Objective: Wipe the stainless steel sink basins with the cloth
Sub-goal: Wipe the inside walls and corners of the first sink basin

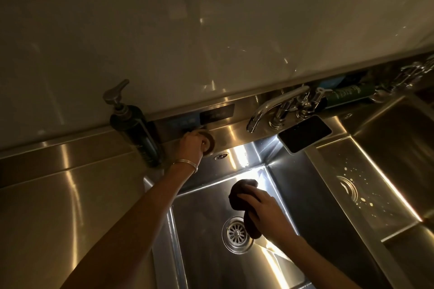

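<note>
A stainless steel sink basin (206, 206) with a round drain strainer (237, 234) fills the lower middle of the view. My right hand (265, 211) grips a dark cloth (242, 191) inside this basin, just above and right of the drain. My left hand (191, 145) reaches to the back ledge and curls round a round brown object (209, 142) beside the soap bottle. A second basin (375, 162) lies to the right, its own drain partly visible.
A dark pump soap bottle (133, 129) stands at the back left. A chrome faucet (274, 107) projects over the basin's back edge. A phone (305, 134) lies on the divider ledge. A green tube (345, 94) rests behind the taps. Steel counter (58, 206) spreads left.
</note>
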`<state>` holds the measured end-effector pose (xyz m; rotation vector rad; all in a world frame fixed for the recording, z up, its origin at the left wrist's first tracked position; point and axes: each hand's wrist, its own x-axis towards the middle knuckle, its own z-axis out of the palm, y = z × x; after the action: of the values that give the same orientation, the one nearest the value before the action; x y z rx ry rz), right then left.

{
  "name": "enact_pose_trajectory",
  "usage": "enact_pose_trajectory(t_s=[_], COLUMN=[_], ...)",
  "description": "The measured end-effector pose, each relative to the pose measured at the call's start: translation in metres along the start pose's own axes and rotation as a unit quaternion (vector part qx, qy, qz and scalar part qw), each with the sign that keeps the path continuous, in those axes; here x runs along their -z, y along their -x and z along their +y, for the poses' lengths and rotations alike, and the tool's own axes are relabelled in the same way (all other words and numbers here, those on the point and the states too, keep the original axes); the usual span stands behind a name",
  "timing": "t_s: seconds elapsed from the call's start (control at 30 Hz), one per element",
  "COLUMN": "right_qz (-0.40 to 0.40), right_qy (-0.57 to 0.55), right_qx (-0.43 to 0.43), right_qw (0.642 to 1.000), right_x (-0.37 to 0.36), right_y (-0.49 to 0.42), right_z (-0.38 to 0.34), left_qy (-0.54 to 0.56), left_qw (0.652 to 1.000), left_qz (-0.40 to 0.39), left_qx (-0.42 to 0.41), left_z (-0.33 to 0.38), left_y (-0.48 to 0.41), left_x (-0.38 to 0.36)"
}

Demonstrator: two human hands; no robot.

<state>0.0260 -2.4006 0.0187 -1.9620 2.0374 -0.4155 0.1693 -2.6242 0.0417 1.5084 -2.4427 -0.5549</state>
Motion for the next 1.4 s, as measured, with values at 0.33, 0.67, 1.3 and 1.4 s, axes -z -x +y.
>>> enact_pose_trajectory(t_s=[0.33, 0.67, 1.3, 1.4], right_qz=[-0.027, -0.069, -0.291, -0.316], right_qy=[-0.024, -0.029, -0.106, -0.086], right_qx=[-0.014, -0.008, -0.027, -0.024], right_qw=[0.999, 0.997, 0.950, 0.945], right_x=[0.009, -0.003, -0.123, -0.148], right_y=[0.024, 0.044, -0.002, -0.020], right_z=[-0.018, -0.056, -0.088, -0.078], left_qy=[-0.007, -0.096, -0.139, -0.128], left_qw=[0.997, 0.994, 0.985, 0.987], left_qz=[-0.019, -0.048, -0.037, -0.030], left_qx=[-0.073, -0.025, 0.092, 0.092], left_z=[-0.008, -0.094, -0.086, -0.090], left_y=[0.017, 0.223, 0.276, 0.276], left_x=[0.024, 0.055, 0.006, 0.001])
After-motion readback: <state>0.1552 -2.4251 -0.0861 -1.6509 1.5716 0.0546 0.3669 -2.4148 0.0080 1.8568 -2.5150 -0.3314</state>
